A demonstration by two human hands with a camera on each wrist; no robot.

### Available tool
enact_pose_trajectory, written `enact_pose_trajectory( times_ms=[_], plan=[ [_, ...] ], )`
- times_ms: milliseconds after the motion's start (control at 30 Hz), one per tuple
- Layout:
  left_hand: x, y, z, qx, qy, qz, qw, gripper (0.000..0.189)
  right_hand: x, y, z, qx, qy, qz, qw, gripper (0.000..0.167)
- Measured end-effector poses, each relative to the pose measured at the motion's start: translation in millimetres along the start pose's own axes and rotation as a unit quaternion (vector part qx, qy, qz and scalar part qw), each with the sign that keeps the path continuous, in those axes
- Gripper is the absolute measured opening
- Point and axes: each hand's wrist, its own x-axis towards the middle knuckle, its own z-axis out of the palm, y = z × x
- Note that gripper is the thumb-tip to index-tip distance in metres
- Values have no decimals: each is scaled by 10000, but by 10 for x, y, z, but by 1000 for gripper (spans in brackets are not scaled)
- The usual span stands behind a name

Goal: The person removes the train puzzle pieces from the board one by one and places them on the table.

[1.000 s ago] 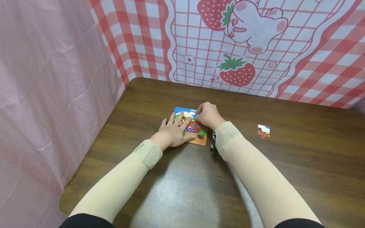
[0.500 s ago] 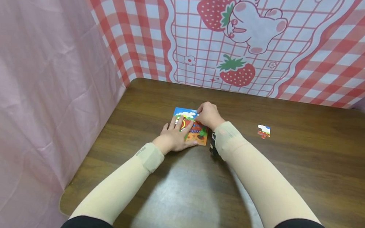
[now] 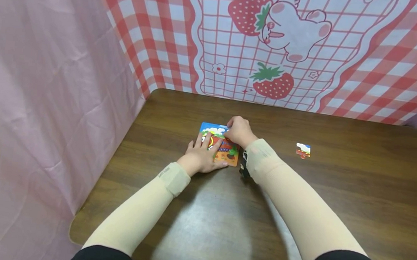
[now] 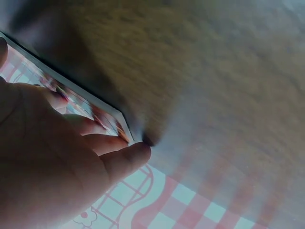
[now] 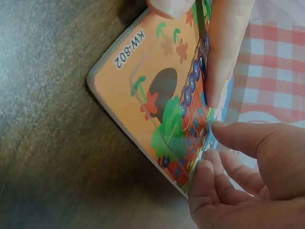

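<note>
A jigsaw puzzle board (image 3: 231, 159) with a bright red, green, orange and blue picture lies on the wooden table. My left hand (image 3: 199, 156) rests on its left and lower part with fingers spread and straight. At the upper right of the board, my right hand (image 3: 240, 132) pinches a small puzzle piece (image 5: 206, 136) between thumb and curled fingers. That piece is mostly hidden behind the fingertips. A loose puzzle piece (image 3: 303, 150), white, blue and red, lies farther right on the table. In the left wrist view, the left fingertips touch the edge of the board (image 4: 97, 102).
The brown wooden table (image 3: 337, 201) has rounded corners. Behind it hangs a red-checked cloth (image 3: 158, 29) with strawberries, and a pink curtain (image 3: 40, 109) borders the left side. A black strap device (image 3: 243, 167) sits under the right wrist.
My left hand has slid slightly right and down over the board, uncovering more of its upper left. The right hand has stayed at the same spot on the board.
</note>
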Motion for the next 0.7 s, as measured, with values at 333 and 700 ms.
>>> enact_pose_trajectory(
  times_ms=[333,700],
  plan=[
    [11,7,6,90,24,-28,10000,93,-19,12,-28,299,-86,98,9995,31],
    [114,-27,97,74,-158,-129,9998,95,-40,39,-48,450,-79,-181,9988,17]
  ],
)
